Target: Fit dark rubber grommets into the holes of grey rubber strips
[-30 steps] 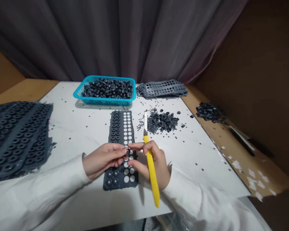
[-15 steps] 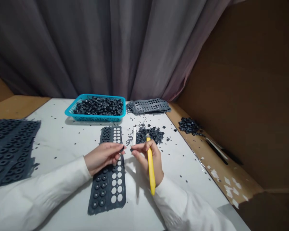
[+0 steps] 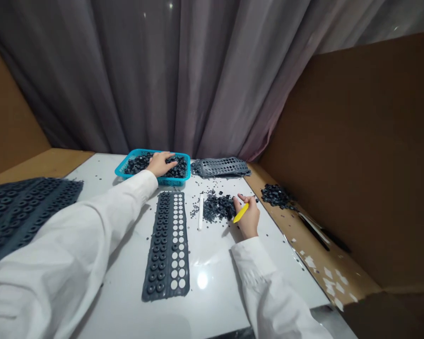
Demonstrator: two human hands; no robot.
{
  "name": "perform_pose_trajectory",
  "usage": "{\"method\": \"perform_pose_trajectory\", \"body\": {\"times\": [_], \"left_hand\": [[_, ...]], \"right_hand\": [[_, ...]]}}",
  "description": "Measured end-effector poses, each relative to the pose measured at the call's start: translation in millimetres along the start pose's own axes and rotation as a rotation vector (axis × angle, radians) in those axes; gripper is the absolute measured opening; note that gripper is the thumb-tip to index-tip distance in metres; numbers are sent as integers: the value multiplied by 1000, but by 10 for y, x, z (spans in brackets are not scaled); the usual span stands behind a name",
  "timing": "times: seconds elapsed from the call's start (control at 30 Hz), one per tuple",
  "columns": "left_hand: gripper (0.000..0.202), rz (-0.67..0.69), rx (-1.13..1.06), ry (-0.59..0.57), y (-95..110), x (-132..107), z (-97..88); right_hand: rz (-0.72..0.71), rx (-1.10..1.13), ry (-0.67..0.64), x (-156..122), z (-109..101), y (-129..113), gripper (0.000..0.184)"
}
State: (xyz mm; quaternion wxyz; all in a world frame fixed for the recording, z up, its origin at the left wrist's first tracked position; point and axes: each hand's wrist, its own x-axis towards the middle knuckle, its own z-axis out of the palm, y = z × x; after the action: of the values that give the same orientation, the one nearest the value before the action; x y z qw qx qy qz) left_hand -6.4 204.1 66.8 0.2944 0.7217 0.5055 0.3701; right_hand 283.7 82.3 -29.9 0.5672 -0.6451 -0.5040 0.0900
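L hand (image 3: 162, 163) is resting in blue basket (image 3: 173, 181), grip unclear; R hand (image 3: 246, 217) is clamping yellow tool (image 3: 240, 213), fingertips free, touching ring pile (image 3: 217, 207).

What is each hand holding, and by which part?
Right hand grips the yellow tool around its handle. Left hand lies on the dark pieces in the blue basket; any hold cannot be told.
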Motion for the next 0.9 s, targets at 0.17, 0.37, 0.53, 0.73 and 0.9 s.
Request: {"method": "perform_pose_trajectory", "body": {"times": [0.17,0.37,0.53,0.73,0.9], "left_hand": [[22,233,264,49,-46,-647,-136],[8,231,291,-352,-46,-2004,-66],[11,247,240,-397,-24,-2555,181],[12,232,280,-361,-57,-2562,344],[13,318,381,-396,21,-2567,312]], "right_hand": [[31,242,-139,-56,29,-54,39],[210,520,-402,-390,119,-420,44],[382,601,-908,-1189,69,-874,35],[379,419,-760,-1673,26,-843,39],[168,277,-826,-1643,19,-880,38]]}}
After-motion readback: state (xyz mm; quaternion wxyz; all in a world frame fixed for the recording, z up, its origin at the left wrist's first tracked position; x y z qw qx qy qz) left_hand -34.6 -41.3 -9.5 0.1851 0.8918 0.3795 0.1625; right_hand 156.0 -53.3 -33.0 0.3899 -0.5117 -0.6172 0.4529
